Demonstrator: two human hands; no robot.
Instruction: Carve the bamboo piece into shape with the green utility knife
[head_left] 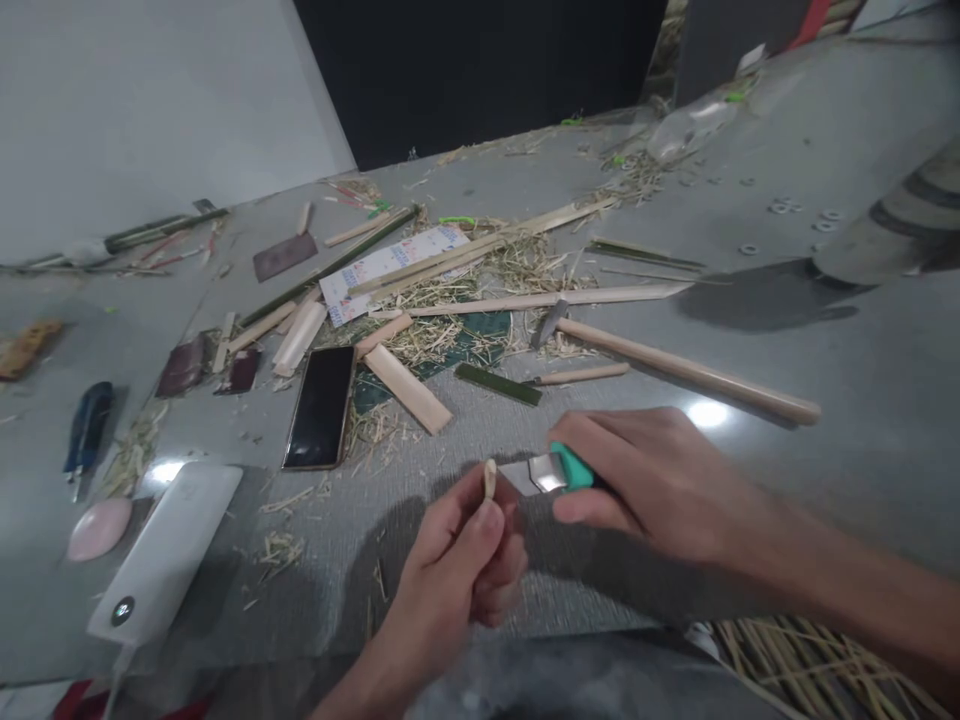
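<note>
My left hand is closed on a small pale piece of wood, its tip standing up between thumb and fingers. My right hand grips a utility knife with a green and black handle. The knife's blade points left and reaches the fingers of my left hand, close beside the wood piece; whether it touches cannot be made out. Both hands are over the front of the grey table.
A hammer lies behind my right hand. Further left are a phone, a bamboo strip, a white power bank-like device and a blue-handled tool. Shavings and long strips cover the middle. An upright cylinder stands at right.
</note>
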